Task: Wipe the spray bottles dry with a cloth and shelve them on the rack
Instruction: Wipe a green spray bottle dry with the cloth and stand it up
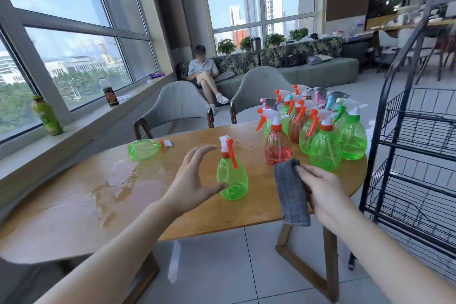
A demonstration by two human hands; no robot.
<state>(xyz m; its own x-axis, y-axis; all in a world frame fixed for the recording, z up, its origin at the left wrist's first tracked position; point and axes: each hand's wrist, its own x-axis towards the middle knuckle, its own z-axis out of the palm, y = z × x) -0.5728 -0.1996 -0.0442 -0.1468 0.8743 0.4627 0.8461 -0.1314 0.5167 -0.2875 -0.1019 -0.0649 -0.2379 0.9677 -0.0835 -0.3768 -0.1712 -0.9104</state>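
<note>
— Left hand (195, 180) spread wide, fingers straight, thumb just touching the upright green spray bottle (232, 180) on the wooden table (172, 210) — nothing gripped.

— And to the right?

— Right hand (325, 195) pinches a folded grey cloth (291, 195) beside that bottle. Behind, a cluster of spray bottles (320, 131) stands; the black wire rack (414, 155) waits at far right.
</note>
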